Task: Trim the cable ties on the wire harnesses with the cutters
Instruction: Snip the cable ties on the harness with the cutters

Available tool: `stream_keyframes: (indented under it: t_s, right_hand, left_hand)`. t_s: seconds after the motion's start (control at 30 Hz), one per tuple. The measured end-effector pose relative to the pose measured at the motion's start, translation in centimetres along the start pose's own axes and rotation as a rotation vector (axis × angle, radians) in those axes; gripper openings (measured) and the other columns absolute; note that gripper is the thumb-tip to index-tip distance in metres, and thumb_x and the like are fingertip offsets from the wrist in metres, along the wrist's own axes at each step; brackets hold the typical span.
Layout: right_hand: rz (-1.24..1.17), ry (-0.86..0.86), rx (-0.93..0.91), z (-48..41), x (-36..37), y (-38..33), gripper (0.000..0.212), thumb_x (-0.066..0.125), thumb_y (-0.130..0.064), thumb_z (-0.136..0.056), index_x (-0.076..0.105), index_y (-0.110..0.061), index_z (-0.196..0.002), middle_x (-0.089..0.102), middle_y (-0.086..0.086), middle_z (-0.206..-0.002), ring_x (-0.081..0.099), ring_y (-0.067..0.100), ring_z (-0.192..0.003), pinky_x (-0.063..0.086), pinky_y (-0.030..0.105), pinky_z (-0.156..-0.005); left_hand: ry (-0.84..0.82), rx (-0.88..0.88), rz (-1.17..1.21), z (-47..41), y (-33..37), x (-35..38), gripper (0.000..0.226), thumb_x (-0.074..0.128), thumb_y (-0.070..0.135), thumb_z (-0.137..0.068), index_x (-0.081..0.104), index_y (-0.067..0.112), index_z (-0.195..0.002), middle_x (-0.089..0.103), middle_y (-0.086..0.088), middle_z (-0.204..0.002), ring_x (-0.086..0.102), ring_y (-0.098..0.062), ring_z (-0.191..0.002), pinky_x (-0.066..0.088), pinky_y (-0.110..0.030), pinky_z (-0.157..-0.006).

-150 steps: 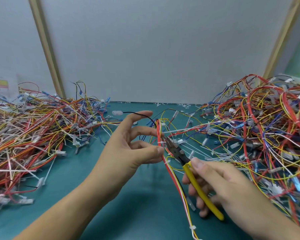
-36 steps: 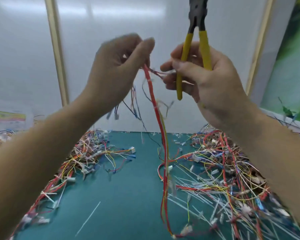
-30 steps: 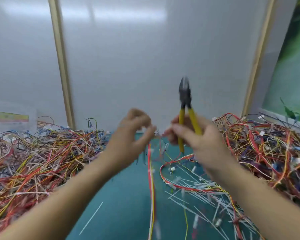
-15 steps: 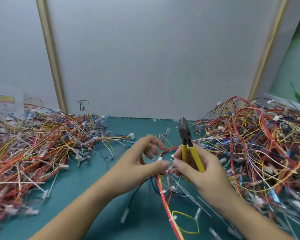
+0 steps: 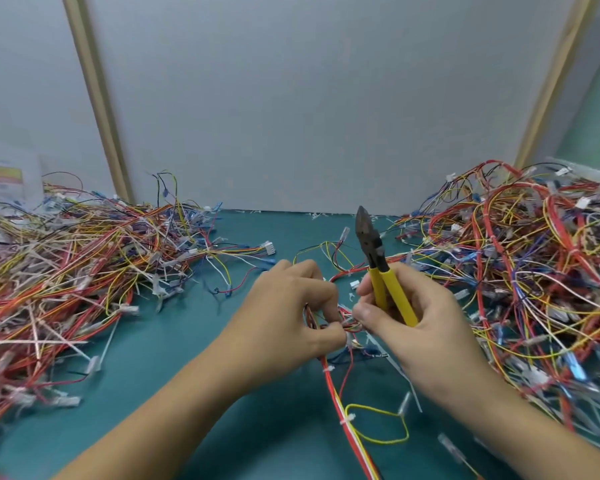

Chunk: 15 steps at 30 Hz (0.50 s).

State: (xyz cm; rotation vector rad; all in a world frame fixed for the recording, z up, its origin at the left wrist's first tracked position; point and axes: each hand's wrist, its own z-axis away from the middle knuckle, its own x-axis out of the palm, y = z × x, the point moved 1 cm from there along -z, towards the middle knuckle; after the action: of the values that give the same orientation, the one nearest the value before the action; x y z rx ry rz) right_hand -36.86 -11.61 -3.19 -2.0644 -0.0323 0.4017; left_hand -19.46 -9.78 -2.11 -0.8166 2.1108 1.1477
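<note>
My left hand pinches a wire harness of red, yellow and white wires above the green table. The harness trails down toward me, with white cable ties on it and a yellow loop beside it. My right hand grips the yellow-handled cutters, their dark jaws closed and pointing up and away. The thumb and forefinger of that hand also pinch the harness wires next to my left fingers. The two hands almost touch.
A large heap of harnesses covers the left of the green table, and another heap fills the right. Cut tie ends and loose wires lie between them. A grey wall panel stands behind.
The hands came down from head height to just above the table. In the last half second my left fingers curled tighter around the wires, and the cutters stayed upright.
</note>
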Motion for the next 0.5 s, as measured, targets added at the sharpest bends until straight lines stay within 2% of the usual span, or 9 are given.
stream_keyframes:
  t_s: [0.1, 0.17, 0.2, 0.27, 0.3, 0.37, 0.43, 0.5]
  right_hand:
    - [-0.030, 0.034, 0.021, -0.3, -0.3, 0.3, 0.024, 0.071, -0.006, -0.089, 0.065, -0.029, -0.084, 0.066, 0.001, -0.075, 0.064, 0.028, -0.075, 0.057, 0.039, -0.072]
    - [-0.043, 0.086, 0.035, -0.5, -0.7, 0.4, 0.020, 0.071, -0.007, -0.088, 0.066, -0.026, -0.085, 0.066, 0.001, -0.076, 0.066, 0.025, -0.074, 0.060, 0.038, -0.075]
    - [-0.048, 0.108, 0.038, -0.6, -0.8, 0.4, 0.020, 0.072, -0.007, -0.088, 0.066, -0.026, -0.085, 0.067, 0.001, -0.076, 0.066, 0.021, -0.072, 0.060, 0.035, -0.073]
    - [-0.080, 0.145, 0.035, -0.5, -0.8, 0.5, 0.021, 0.072, -0.006, -0.087, 0.067, -0.027, -0.084, 0.067, -0.003, -0.076, 0.066, 0.011, -0.069, 0.058, 0.025, -0.069]
    - [-0.086, 0.158, 0.030, -0.4, -0.7, 0.5, 0.021, 0.072, -0.006, -0.087, 0.067, -0.027, -0.085, 0.068, -0.004, -0.077, 0.066, 0.009, -0.070, 0.057, 0.022, -0.069]
    - [-0.049, 0.163, 0.011, -0.2, -0.6, 0.3, 0.020, 0.073, -0.009, -0.087, 0.067, -0.028, -0.086, 0.068, -0.005, -0.079, 0.066, 0.010, -0.071, 0.056, 0.022, -0.068]
    - [-0.012, 0.148, -0.006, -0.1, -0.4, 0.1, 0.018, 0.073, -0.011, -0.087, 0.067, -0.029, -0.086, 0.068, -0.005, -0.077, 0.063, 0.009, -0.068, 0.053, 0.018, -0.064]
    - [0.009, 0.131, -0.009, 0.1, -0.3, 0.0, 0.019, 0.073, -0.012, -0.087, 0.066, -0.030, -0.085, 0.068, -0.006, -0.076, 0.063, 0.008, -0.067, 0.053, 0.020, -0.065]
  left_hand:
    - [0.126, -0.028, 0.024, 0.1, -0.5, 0.6, 0.016, 0.074, 0.039, -0.074, 0.062, 0.029, -0.078, 0.047, 0.010, -0.086, 0.046, -0.006, -0.085, 0.041, -0.024, -0.075]
    - [0.190, -0.234, 0.127, 0.2, -1.0, 0.8, 0.037, 0.079, 0.050, -0.070, 0.051, 0.026, -0.078, 0.048, 0.010, -0.078, 0.044, -0.004, -0.069, 0.034, -0.019, -0.061]
    - [0.148, -0.355, 0.136, 0.2, -1.3, 0.9, 0.046, 0.076, 0.061, -0.068, 0.049, 0.025, -0.073, 0.049, 0.010, -0.069, 0.043, -0.004, -0.060, 0.032, -0.020, -0.054]
    - [-0.056, -0.519, 0.158, 0.0, -1.7, 1.1, 0.057, 0.063, 0.080, -0.067, 0.055, 0.023, -0.063, 0.056, 0.007, -0.054, 0.049, -0.005, -0.047, 0.034, -0.021, -0.049]
    - [-0.154, -0.566, 0.264, 0.0, -1.7, 1.2, 0.056, 0.060, 0.079, -0.071, 0.063, 0.023, -0.061, 0.063, 0.006, -0.054, 0.054, -0.005, -0.047, 0.039, -0.022, -0.051]
    - [-0.254, -0.628, 0.578, -0.4, -1.5, 1.6, 0.047, 0.060, 0.058, -0.085, 0.074, 0.018, -0.064, 0.073, 0.000, -0.065, 0.060, -0.007, -0.052, 0.043, -0.026, -0.059]
    - [-0.270, -0.677, 0.746, -0.8, -1.6, 1.7, 0.040, 0.056, 0.038, -0.090, 0.077, 0.019, -0.063, 0.073, -0.001, -0.066, 0.059, -0.009, -0.053, 0.035, -0.031, -0.060]
    - [-0.228, -0.683, 0.804, -1.0, -1.9, 1.7, 0.035, 0.056, 0.032, -0.086, 0.078, 0.021, -0.061, 0.072, -0.002, -0.065, 0.058, -0.012, -0.053, 0.033, -0.032, -0.064]
